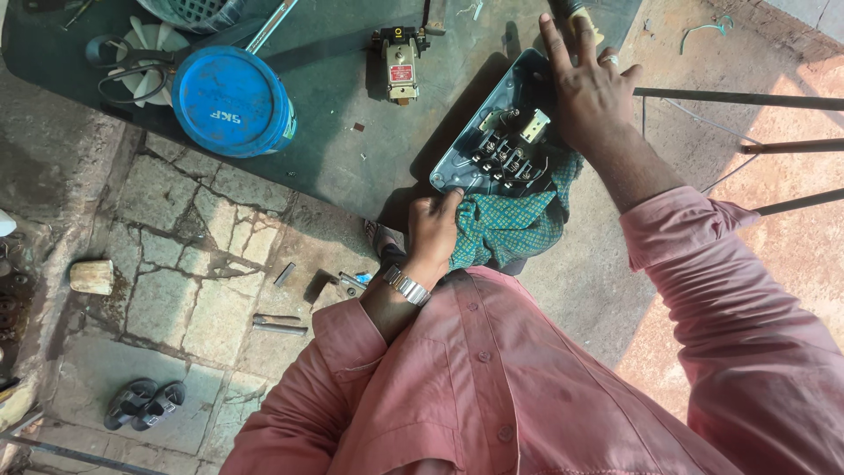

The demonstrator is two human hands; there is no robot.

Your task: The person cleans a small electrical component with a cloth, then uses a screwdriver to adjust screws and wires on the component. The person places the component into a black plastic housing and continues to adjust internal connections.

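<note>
Dark green table is carrying the work; the grey-blue metal switch housing is sitting at its near edge, open face up, terminal block and wires exposed inside. Housing is looking rigid, sheet-metal, probably moderately heavy, with hard rims that are the best place to grip; the inner contacts and thin wires seem fragile, so fingers should be staying off them. The green patterned cloth is draping over the housing's near side and hanging down toward the person's pink shirt: soft, light, limp, easy to bunch anywhere.

Right hand is lying flat and spread over the housing's far right end, fingers extended, pressing rather than gripping. Left hand is clenching around a bunch of the cloth at the housing's near left corner, touching its rim.

Well apart on the left, a blue round tub is standing beside scissors; a small relay-like part is lying beyond the housing.
</note>
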